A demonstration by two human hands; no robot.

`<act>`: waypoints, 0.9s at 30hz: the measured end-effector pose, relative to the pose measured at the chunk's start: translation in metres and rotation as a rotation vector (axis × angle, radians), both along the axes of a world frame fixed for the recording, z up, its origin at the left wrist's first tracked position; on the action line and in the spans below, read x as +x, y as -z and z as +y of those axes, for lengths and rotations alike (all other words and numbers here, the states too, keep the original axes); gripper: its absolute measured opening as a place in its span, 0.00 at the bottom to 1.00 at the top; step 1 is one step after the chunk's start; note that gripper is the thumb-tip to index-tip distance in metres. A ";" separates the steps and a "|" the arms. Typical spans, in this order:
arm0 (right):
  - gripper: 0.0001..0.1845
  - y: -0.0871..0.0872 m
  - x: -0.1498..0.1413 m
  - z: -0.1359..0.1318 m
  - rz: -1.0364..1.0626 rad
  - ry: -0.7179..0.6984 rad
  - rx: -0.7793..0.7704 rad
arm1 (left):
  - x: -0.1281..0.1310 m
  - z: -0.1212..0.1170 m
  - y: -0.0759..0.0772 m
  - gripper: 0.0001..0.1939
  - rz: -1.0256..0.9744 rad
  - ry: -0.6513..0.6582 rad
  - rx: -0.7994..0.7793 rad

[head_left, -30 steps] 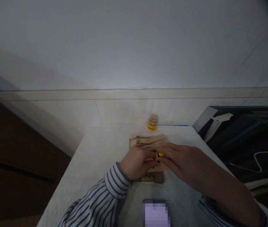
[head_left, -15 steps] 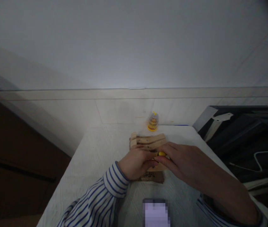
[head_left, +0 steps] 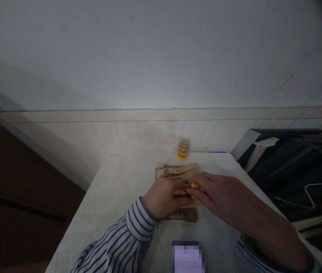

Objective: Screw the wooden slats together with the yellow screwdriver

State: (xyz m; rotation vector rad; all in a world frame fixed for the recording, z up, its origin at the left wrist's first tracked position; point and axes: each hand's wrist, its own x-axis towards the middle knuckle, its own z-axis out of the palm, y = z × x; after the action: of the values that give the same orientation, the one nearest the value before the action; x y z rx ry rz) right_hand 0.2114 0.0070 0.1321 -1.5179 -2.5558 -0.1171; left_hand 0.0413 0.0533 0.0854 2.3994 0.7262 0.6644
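Yellow, a small object (head_left: 195,185) is pinched between thumb and fingers of the right hand (head_left: 220,191), over pale wooden slats (head_left: 187,167). The left hand (head_left: 161,195) lies across the slats, its fingertips near the object; whether it grips anything cannot be told. The slats lie on a white-covered table (head_left: 106,185), before a yellow-based container (head_left: 183,149).

No wording, brand or number can be read for certain. With the yellow-based container (head_left: 183,148) as landmark: its own side carries small dark marks, too blurred to make out. On the near side of it, the brown piece (head_left: 182,215) bears dark marks resembling characters, illegible here. Nearer still than that, the lilac screen (head_left: 188,258) is pixelated, showing nothing readable.
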 end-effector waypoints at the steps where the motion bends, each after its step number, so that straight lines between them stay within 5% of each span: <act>1: 0.08 0.000 0.000 0.000 0.001 0.000 0.000 | 0.000 0.000 0.001 0.10 -0.007 -0.017 0.002; 14: 0.11 -0.003 0.005 -0.004 0.137 -0.173 -0.013 | -0.001 0.001 0.001 0.09 -0.017 -0.006 0.040; 27: 0.05 0.002 0.002 -0.004 0.004 -0.056 -0.008 | -0.002 0.002 -0.001 0.09 0.065 0.093 0.070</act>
State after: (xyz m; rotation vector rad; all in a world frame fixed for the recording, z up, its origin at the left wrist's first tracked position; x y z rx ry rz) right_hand 0.2138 0.0027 0.1305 -1.4462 -2.5960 -0.0969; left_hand 0.0388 0.0554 0.0865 2.5120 0.6226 0.5852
